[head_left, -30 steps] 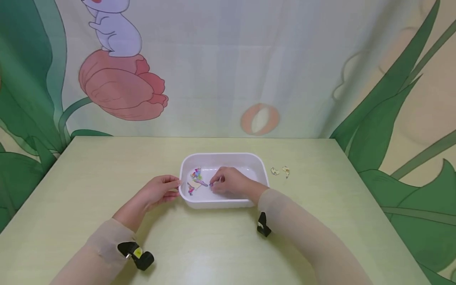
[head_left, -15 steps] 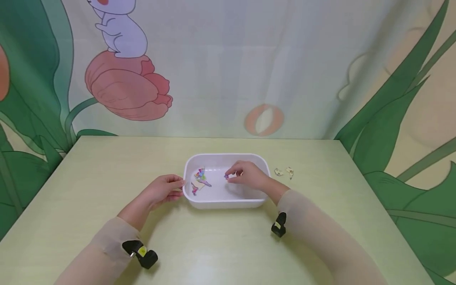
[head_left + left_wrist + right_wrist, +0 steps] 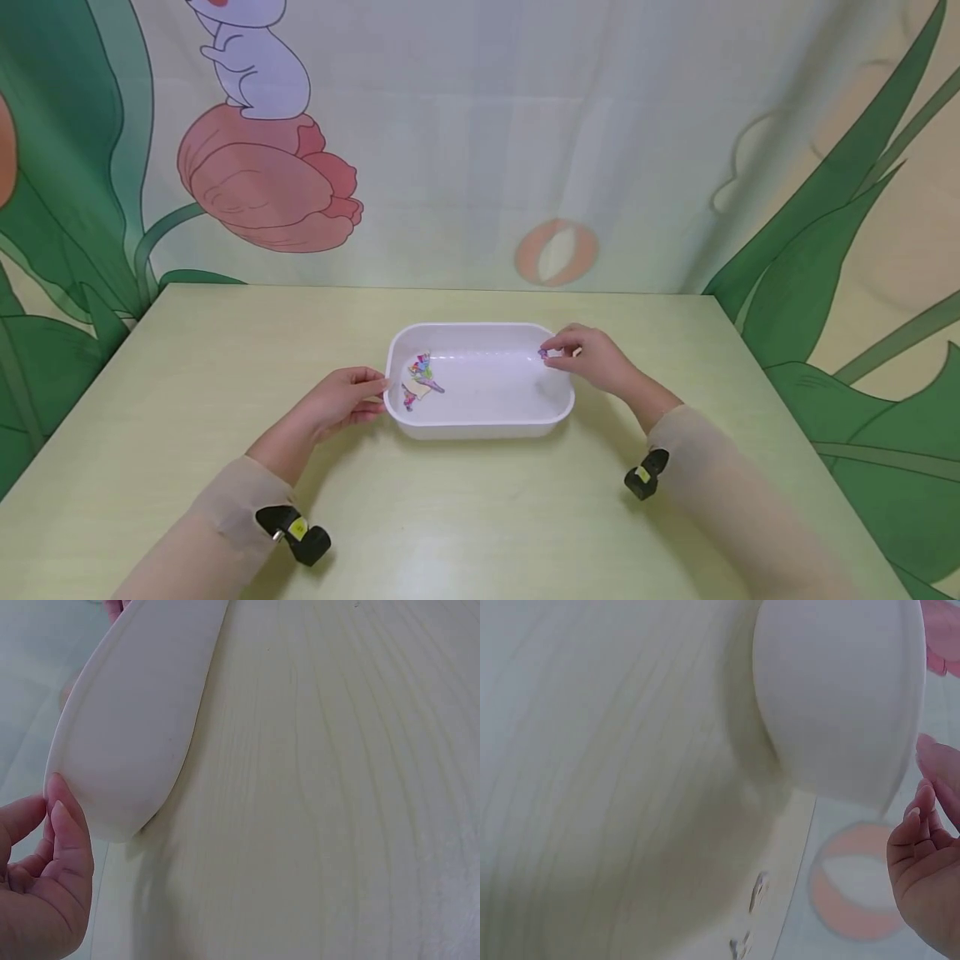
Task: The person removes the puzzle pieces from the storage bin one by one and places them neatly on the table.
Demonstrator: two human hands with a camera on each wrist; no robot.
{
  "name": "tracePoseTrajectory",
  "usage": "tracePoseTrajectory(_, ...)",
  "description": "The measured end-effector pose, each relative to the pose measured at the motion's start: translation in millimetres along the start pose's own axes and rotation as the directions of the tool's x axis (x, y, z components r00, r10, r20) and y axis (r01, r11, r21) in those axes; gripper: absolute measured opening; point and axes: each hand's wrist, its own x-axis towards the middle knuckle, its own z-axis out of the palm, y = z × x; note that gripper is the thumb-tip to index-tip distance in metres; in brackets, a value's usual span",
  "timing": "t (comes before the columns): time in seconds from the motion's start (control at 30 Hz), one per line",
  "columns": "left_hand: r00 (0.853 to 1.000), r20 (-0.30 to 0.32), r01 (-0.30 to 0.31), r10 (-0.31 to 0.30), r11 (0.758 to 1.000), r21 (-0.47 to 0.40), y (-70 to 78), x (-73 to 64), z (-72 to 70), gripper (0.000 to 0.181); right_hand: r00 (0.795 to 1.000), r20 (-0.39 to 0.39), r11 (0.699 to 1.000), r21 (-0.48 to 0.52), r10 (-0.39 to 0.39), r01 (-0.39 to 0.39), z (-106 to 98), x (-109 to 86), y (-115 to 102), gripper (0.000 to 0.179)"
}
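A white plastic tray (image 3: 480, 417) sits on the table. At its left end my left hand (image 3: 347, 400) pinches the rim between thumb and fingers, which also shows in the left wrist view. My right hand (image 3: 592, 358) is over the tray's right end, with a small flat purple piece (image 3: 543, 353) pinched between thumb and fingertips. Inside the tray, at the left, lies a cluster of small colourful flat pieces (image 3: 420, 367), some with pale backs showing. Two pale cut-out pieces (image 3: 759, 892) lie on the table beyond the tray's right end; my right hand hides them in the head view.
The light wood-grain table (image 3: 480, 508) reaches back to a printed curtain (image 3: 450, 167) with a rabbit, flower and leaves. A small black camera is strapped to each sleeve (image 3: 217, 517).
My right hand has lifted the purple piece from the tray floor and carried it right to the tray's right rim. The left hand keeps its hold on the left rim.
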Motion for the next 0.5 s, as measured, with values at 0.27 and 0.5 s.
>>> tracePoseTrajectory(0.27,1.000,-0.001,0.006,-0.006,1.000,0.001,1.0,-0.8,1.1,0.033,0.996,-0.041,0.997,-0.023,0.078,-0.079,-16.9,-12.3,26.4,0.024)
tracePoseTrajectory(0.5,1.000,0.000,0.004,-0.004,1.000,0.006,1.4,-0.2,0.1,0.034,0.975,-0.060,0.976,-0.044,0.212,-0.214,-28.5,-20.1,51.7,0.027)
